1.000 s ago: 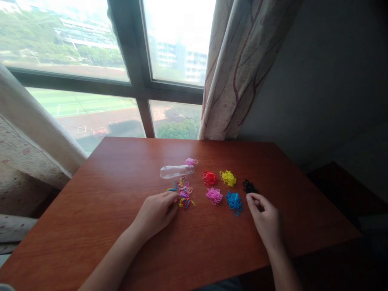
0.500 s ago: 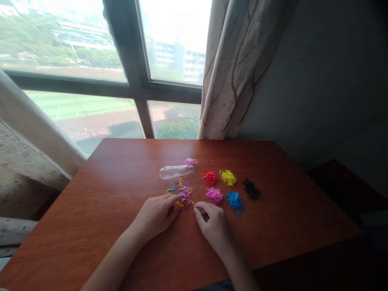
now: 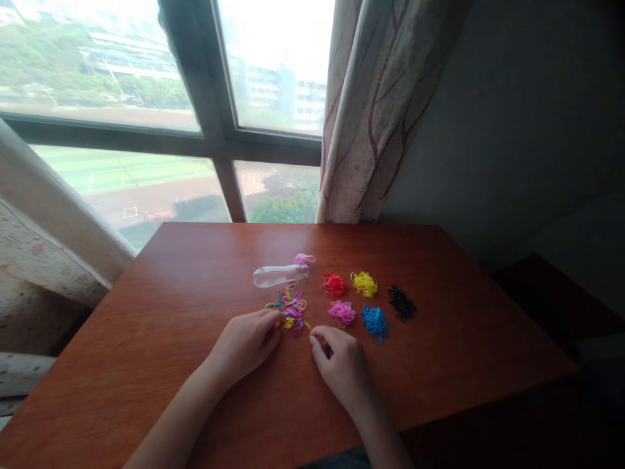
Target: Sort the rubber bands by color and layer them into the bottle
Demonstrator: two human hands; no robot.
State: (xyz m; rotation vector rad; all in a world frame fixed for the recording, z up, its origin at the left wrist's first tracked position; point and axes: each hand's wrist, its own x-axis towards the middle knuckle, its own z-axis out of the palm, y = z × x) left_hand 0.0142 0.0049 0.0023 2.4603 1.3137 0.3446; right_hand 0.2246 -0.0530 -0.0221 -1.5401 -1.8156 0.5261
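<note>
A small mixed pile of colourful rubber bands (image 3: 294, 306) lies on the table in front of me. My left hand (image 3: 251, 339) reaches its left edge, fingertips touching the bands and thumb a little apart from the forefinger. On the pile's right side, my right hand (image 3: 336, 358) is closed in a pinch on a thin yellow rubber band (image 3: 307, 325). To the right lie heaps sorted by colour: red bands (image 3: 334, 284), yellow bands (image 3: 364, 284), pink bands (image 3: 342, 313), blue bands (image 3: 375, 322) and black bands (image 3: 402, 303).
Behind the mixed pile, a clear plastic bottle (image 3: 279, 276) lies on its side, with a pink cap-like piece (image 3: 303, 258) by its mouth. The brown wooden table (image 3: 161, 312) stands against a window (image 3: 273, 65) with patterned curtains (image 3: 375, 98) on both sides.
My left hand has drawn slightly left from the mixed pile, uncovering more yellow bands. My right hand keeps its pinch. The whole view has shifted slightly.
</note>
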